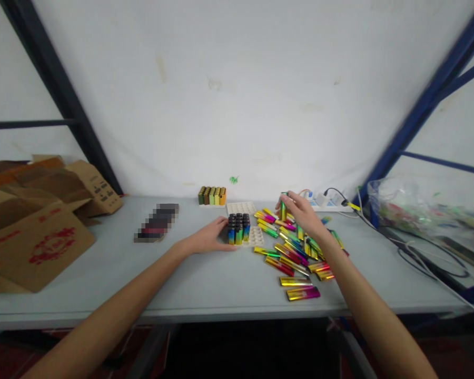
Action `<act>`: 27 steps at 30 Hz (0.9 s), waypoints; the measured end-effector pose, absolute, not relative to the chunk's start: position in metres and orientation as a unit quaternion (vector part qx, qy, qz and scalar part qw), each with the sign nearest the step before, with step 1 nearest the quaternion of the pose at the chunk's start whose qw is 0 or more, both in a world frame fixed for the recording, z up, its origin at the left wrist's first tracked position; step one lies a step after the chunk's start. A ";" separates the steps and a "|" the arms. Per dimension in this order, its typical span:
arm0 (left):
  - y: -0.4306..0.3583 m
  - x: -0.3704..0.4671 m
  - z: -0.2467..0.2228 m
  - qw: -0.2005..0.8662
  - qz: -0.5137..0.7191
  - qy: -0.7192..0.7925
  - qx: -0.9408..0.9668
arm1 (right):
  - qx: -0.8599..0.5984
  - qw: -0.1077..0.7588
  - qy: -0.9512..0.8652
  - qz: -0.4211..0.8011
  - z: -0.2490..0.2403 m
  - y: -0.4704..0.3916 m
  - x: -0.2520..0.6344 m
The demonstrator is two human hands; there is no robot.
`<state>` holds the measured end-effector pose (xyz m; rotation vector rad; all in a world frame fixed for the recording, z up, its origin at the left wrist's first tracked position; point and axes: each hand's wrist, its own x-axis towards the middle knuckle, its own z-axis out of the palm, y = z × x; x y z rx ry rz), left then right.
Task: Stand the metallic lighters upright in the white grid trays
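Observation:
A white holed tray [257,238] stands near the middle of the table, its left part filled with upright lighters [239,230] with black tops. My left hand [208,236] is beside the tray's left side, thumb and fingers apart around its corner, holding nothing that shows. Above the back of a loose pile of shiny multicoloured lighters [294,252], my right hand [299,210] grips a green and yellow lighter [283,207] upright between its fingers.
Behind are a bare white tray [240,208] and a block of upright lighters [212,196]. Cardboard boxes [43,237] lie at the left, near a blurred dark object [157,223]. A power strip [332,202], cables and plastic bags [426,205] are at the right.

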<state>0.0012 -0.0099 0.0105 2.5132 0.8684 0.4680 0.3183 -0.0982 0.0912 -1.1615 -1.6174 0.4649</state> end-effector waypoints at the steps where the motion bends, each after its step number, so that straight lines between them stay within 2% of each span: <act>1: -0.010 0.001 0.011 0.220 0.171 0.313 0.908 | -0.471 0.515 -0.682 0.217 0.093 -0.096 0.312; 6: -0.012 0.001 0.013 0.230 0.189 0.291 0.909 | -0.416 0.525 -0.669 0.321 0.083 -0.092 0.287; 9: -0.012 0.001 0.013 0.232 0.183 0.292 0.910 | -0.415 0.551 -0.622 0.369 0.069 -0.089 0.281; 14: -0.010 0.002 0.012 0.229 0.181 0.289 0.912 | -0.419 0.540 -0.533 0.498 0.055 -0.089 0.282; 19: -0.009 0.002 0.012 0.225 0.172 0.289 0.915 | -0.459 0.551 -0.470 0.515 0.054 -0.095 0.276; 27: -0.009 0.002 0.011 0.227 0.172 0.289 0.914 | -0.491 0.531 -0.473 0.503 0.044 -0.095 0.268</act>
